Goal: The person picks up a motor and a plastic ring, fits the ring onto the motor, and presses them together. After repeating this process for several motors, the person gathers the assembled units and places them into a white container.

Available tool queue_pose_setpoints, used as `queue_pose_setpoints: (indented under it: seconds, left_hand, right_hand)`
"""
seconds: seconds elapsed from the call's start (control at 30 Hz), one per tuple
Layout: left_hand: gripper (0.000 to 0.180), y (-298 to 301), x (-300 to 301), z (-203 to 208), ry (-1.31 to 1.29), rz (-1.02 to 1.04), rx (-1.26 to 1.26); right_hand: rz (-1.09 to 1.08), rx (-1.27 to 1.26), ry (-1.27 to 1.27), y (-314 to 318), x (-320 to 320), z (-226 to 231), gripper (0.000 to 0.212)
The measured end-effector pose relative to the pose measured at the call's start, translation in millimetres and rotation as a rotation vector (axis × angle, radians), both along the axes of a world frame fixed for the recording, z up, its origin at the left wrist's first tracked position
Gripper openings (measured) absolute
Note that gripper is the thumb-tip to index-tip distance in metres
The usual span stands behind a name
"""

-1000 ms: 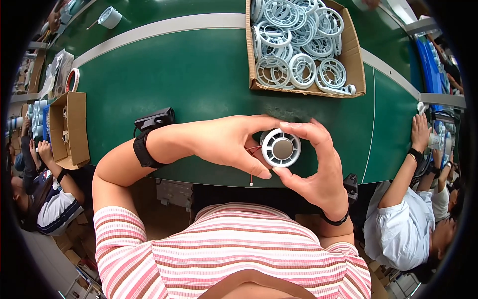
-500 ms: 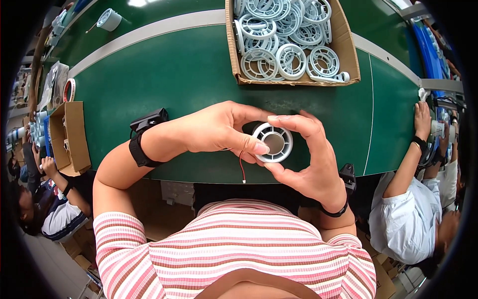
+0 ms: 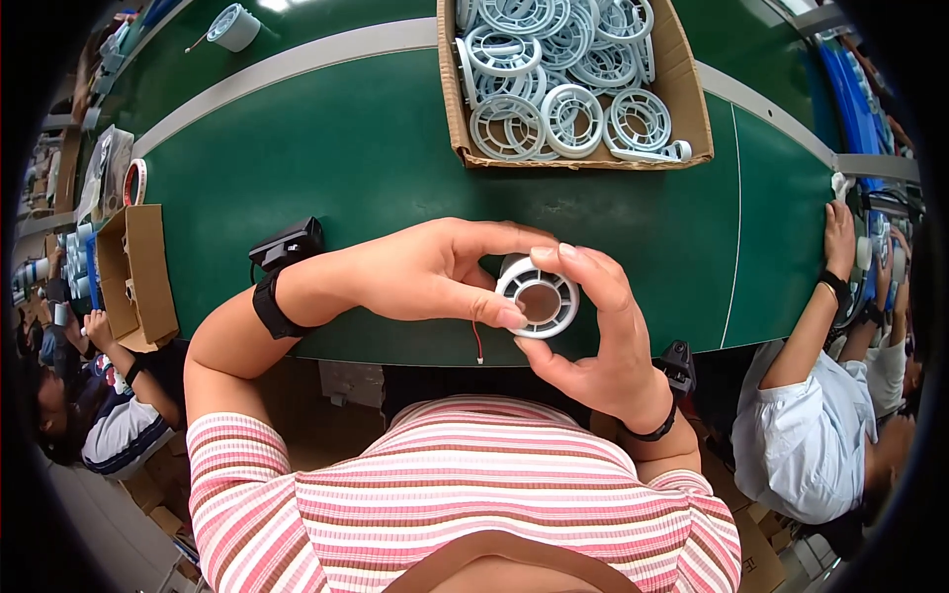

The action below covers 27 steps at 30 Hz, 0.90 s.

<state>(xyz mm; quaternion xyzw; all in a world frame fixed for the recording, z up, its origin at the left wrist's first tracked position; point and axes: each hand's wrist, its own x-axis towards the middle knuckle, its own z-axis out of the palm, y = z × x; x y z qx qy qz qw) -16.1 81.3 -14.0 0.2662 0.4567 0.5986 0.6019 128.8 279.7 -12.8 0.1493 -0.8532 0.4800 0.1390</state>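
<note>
Both my hands hold one small round part, a white slotted plastic ring [image 3: 564, 317] on the end of a darker cylinder [image 3: 515, 263], over the near part of the green table. My left hand [image 3: 435, 272] wraps it from the left, thumb on the ring's lower left edge. From the right, my right hand [image 3: 608, 331] grips the rim with the index finger above and the thumb below. A thin red wire [image 3: 478, 341] with a small white connector hangs below my left hand. The cylinder is mostly hidden by my fingers.
Beyond my hands a cardboard box [image 3: 583, 163] holds many pale blue-white rings. A cylindrical part with a wire [image 3: 233, 28] lies far left. A smaller carton [image 3: 150, 277] and a tape roll [image 3: 135, 182] are at left. Co-workers sit on both sides, one person's hand [image 3: 839, 237] at right.
The ring in my hands has shifted slightly down and left, and its open face is turned a little. Both hands keep their hold on it.
</note>
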Motion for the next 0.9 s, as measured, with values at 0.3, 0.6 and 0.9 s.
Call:
queue_pose_setpoints:
  seconds: [0.3,0.6,0.9]
  left_hand:
    - [0.061,-1,6,-4,-0.019,0.041,-0.105]
    - [0.049,0,4,4,0.171,0.19,-0.145]
    - [0.029,-11,-29,33,0.488,-0.204,-0.355]
  right_hand:
    - [-0.079,0.141,-0.034,10,2,5,0.074]
    - [-0.663,0.573,0.006,154,1,8,0.058]
    - [-0.545,0.33,-0.107,146,-18,29,0.047]
